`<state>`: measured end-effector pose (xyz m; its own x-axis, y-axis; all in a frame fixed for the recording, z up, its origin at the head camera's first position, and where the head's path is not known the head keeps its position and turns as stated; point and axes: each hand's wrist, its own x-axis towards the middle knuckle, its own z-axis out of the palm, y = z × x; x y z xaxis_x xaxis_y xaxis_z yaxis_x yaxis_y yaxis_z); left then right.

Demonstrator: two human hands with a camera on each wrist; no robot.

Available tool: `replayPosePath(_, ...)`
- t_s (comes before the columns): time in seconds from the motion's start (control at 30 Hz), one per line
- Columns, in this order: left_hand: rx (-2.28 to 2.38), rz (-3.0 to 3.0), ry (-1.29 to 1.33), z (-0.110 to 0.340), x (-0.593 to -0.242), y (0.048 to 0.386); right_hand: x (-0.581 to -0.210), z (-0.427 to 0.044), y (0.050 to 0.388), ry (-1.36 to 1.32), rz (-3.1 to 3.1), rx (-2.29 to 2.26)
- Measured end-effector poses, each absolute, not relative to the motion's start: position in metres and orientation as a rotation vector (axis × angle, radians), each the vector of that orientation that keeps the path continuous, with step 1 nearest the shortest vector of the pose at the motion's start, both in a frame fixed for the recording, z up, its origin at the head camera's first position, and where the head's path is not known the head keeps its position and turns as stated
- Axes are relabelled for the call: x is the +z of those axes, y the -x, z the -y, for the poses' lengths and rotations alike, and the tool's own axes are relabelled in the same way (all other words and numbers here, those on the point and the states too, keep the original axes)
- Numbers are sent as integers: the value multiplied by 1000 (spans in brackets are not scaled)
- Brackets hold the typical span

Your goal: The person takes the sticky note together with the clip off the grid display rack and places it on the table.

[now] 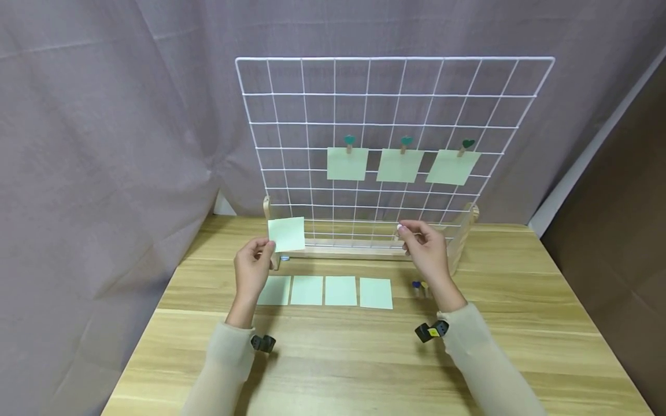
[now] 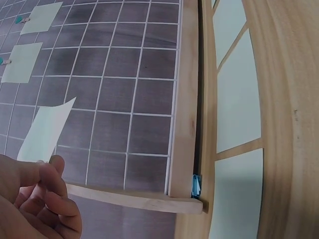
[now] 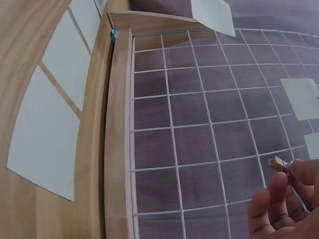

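My left hand (image 1: 252,270) pinches a pale green paper note (image 1: 286,234) by its lower left corner, upright before the lower left of a white wire grid (image 1: 369,123). Between thumb and fingertips of my right hand (image 1: 428,249) is a small wooden clothespin (image 3: 280,164), with a whitish end showing in the head view. That hand is in front of the grid's lower right, apart from the paper. Three similar notes hang in a row on the grid, the middle note (image 1: 400,166) among them, each under a clothespin with a green heart (image 1: 350,140).
Several pale green notes lie in a row on the wooden table, the rightmost note (image 1: 376,293) included. Clothespins with a blue heart (image 1: 416,285) and a yellow top lie near my right wrist. A light blue object (image 2: 196,185) sits by the grid's wooden base (image 1: 359,252).
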<state>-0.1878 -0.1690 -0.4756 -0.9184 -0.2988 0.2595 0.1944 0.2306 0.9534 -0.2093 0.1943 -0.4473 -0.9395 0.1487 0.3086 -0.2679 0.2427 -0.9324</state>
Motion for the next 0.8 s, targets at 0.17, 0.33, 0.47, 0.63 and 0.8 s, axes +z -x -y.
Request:
replayPosePath(0.17, -1731, 2135, -117, 172, -479, 183, -449, -196, 206, -72, 2201, 1767)
replayPosePath(0.33, -1708, 2150, -108, 169, -479, 177, -448, -197, 202, -56, 2199, 1791)
replayPosePath(0.47, -1685, 2174, -85, 169, -484, 173, -452, -203, 201, -11, 2187, 1831)
replayPosePath(0.63, -1684, 2184, -86, 172, -493, 170, -460, -212, 202, 32, 2165, 1865)
replayPosePath(0.8, -1704, 2183, -102, 176, -497, 166, -461, -217, 196, 87, 2142, 1901)
